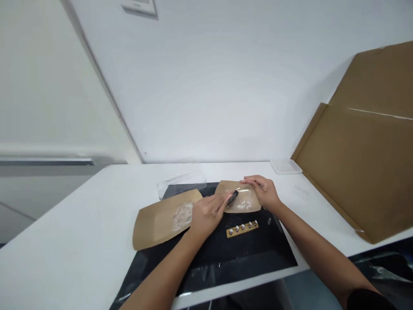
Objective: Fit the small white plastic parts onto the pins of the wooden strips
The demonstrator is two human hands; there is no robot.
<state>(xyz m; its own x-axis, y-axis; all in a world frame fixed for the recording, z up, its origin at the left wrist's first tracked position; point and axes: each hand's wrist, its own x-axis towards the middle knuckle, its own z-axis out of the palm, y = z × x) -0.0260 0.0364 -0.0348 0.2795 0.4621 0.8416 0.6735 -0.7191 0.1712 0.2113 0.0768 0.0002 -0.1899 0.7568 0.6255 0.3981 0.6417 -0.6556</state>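
My left hand (208, 213) is closed around a small black tool (232, 198), its kind not clear from here. The tool's tip rests over a brown paper piece with a clear window (240, 206), where small white bits show. At that piece's upper right edge, my right hand (263, 191) has its fingers closed on the rim. Just in front of both hands lies a tan strip (241, 229) bearing several small metal pieces with white tops. A larger brown paper piece with a clear, crinkled window (161, 221) lies by my left wrist.
A black mat (245, 254) covers part of the white table (74, 241). A clear plastic box (182, 181) and a shallow translucent tray (286, 167) stand at the back. An opened cardboard box (361, 150) fills the right side. A small grey bit (269, 221) lies on the mat.
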